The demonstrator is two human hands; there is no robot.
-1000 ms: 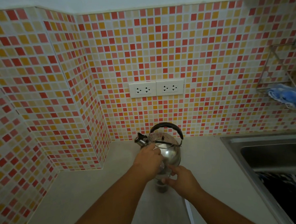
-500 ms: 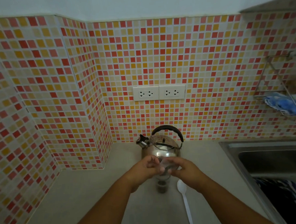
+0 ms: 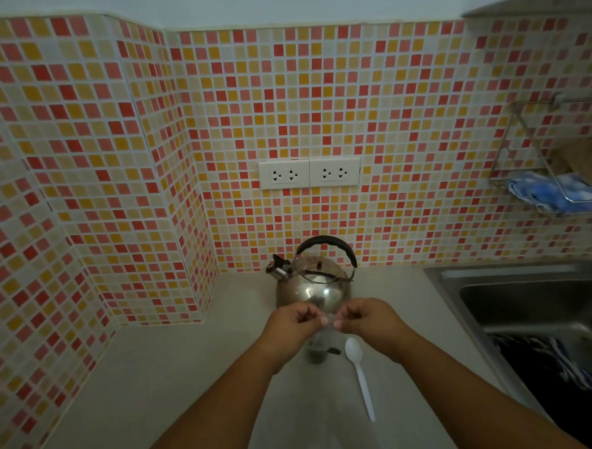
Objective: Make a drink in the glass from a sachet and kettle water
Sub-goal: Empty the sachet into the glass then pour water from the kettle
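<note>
A steel kettle (image 3: 311, 287) with a black handle stands on the counter against the tiled wall. In front of it is a small clear glass (image 3: 319, 350) with something dark at its bottom, partly hidden by my hands. My left hand (image 3: 290, 323) and my right hand (image 3: 368, 318) meet just above the glass. Their fingertips pinch a small sachet (image 3: 328, 320) between them; it is barely visible. A white plastic spoon (image 3: 360, 375) lies on the counter right of the glass, bowl toward the kettle.
The pale counter (image 3: 193, 384) runs into a tiled corner on the left. A steel sink (image 3: 532, 301) holding dark striped cloth lies at the right. A wire rack (image 3: 557, 190) with blue cloth hangs above it. Two wall sockets (image 3: 309, 173) sit above the kettle.
My left hand came down from the kettle and my right hand rose from the glass; they now meet above the glass. The spoon, once under my right arm, is uncovered.
</note>
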